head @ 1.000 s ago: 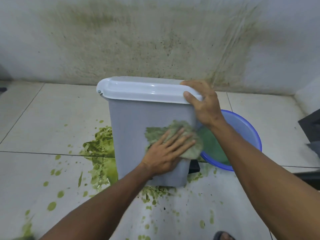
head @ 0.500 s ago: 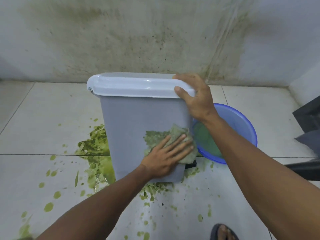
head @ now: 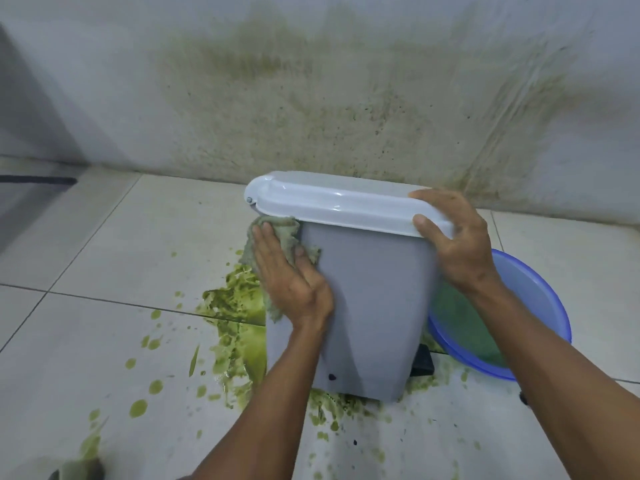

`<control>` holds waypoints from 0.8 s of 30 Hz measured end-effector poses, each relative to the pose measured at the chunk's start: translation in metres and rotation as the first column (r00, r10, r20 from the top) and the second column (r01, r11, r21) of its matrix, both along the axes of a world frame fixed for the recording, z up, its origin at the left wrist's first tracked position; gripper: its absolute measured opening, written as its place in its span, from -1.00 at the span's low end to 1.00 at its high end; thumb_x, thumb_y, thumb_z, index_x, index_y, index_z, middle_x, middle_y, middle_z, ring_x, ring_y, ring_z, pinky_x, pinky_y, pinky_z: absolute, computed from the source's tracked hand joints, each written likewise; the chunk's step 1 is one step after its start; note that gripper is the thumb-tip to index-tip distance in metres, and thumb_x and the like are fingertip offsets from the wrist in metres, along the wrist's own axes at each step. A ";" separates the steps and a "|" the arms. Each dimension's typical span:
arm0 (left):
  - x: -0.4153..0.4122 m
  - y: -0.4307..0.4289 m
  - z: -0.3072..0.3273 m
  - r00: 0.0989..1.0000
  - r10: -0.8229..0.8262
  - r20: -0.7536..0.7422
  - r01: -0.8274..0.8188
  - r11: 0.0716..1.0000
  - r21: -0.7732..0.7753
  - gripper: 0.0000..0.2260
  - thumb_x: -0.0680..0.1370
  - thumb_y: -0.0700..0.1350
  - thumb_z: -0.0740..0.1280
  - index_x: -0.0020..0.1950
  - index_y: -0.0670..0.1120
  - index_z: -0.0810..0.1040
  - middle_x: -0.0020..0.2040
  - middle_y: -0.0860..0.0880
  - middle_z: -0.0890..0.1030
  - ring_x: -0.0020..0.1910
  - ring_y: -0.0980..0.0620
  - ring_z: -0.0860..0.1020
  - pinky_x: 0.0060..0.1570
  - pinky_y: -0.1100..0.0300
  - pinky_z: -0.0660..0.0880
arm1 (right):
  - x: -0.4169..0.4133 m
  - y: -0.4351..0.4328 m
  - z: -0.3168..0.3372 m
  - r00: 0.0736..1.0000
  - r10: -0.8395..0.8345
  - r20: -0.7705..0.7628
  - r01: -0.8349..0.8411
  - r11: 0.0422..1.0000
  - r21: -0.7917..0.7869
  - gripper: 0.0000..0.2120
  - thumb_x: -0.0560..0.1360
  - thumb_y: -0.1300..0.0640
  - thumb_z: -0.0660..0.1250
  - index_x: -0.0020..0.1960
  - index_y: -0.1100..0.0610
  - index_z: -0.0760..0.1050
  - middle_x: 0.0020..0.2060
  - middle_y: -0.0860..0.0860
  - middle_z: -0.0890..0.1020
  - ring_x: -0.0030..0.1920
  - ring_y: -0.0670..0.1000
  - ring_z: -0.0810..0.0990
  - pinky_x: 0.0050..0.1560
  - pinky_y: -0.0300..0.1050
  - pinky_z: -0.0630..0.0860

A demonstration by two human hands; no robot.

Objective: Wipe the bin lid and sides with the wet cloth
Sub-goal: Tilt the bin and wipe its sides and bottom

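A grey pedal bin [head: 374,306] with a white lid [head: 332,199] stands on the tiled floor, tilted slightly. My left hand [head: 291,275] presses a green-stained cloth [head: 280,230] flat against the bin's left side just under the lid, fingers straight and thumb on the front face. My right hand [head: 453,244] grips the right end of the lid, fingers over the top and thumb on its front edge. The lid is closed.
A blue basin [head: 540,306] with greenish water sits right of the bin, touching it. Green sludge [head: 235,306] is spilled on the floor tiles left of and in front of the bin. The wall [head: 311,98] behind is smeared green. The bin's black pedal [head: 422,363] sticks out low on the right.
My left hand has carried the cloth from the lower right of the bin's front face up and around to its left side. My right hand has kept its hold on the lid.
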State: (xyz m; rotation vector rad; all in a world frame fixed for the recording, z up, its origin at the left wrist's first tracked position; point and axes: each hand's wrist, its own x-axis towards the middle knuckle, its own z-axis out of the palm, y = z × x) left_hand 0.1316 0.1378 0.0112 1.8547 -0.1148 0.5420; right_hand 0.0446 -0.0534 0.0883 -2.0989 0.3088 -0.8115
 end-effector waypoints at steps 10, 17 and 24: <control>0.035 0.032 0.098 0.914 -0.168 -0.369 -0.032 0.877 -0.479 -0.71 0.73 0.10 0.11 0.28 0.09 0.57 0.29 0.09 0.60 0.32 0.12 0.52 0.45 0.06 0.36 | -0.018 0.014 -0.002 0.999 -0.009 0.040 0.011 0.998 -0.066 -0.73 0.52 0.12 0.36 0.21 0.07 0.62 0.20 0.02 0.63 0.33 0.09 0.49 0.41 0.08 0.36; 0.056 0.032 0.146 0.842 -0.379 -0.385 0.529 0.435 0.728 -0.57 0.71 0.13 0.00 0.47 0.05 0.47 0.49 -0.02 0.46 0.54 -0.11 0.28 0.55 -0.23 0.01 | -0.036 0.034 0.003 0.998 -0.052 0.032 0.054 0.997 -0.049 -0.67 0.49 -0.05 0.32 0.21 -0.02 0.61 0.22 -0.03 0.62 0.39 -0.04 0.42 0.44 -0.17 0.29; 0.049 0.027 0.171 0.580 -0.510 -0.635 0.766 0.077 0.638 -0.48 0.69 0.24 0.06 0.64 0.13 0.20 0.65 0.11 0.16 0.62 -0.02 0.14 0.54 -0.01 0.08 | -0.039 0.068 0.029 0.921 -0.390 0.018 0.383 0.911 0.153 -0.91 0.46 0.15 0.42 -0.20 0.03 0.65 -0.17 -0.10 0.68 0.08 0.07 0.56 0.08 -0.30 0.41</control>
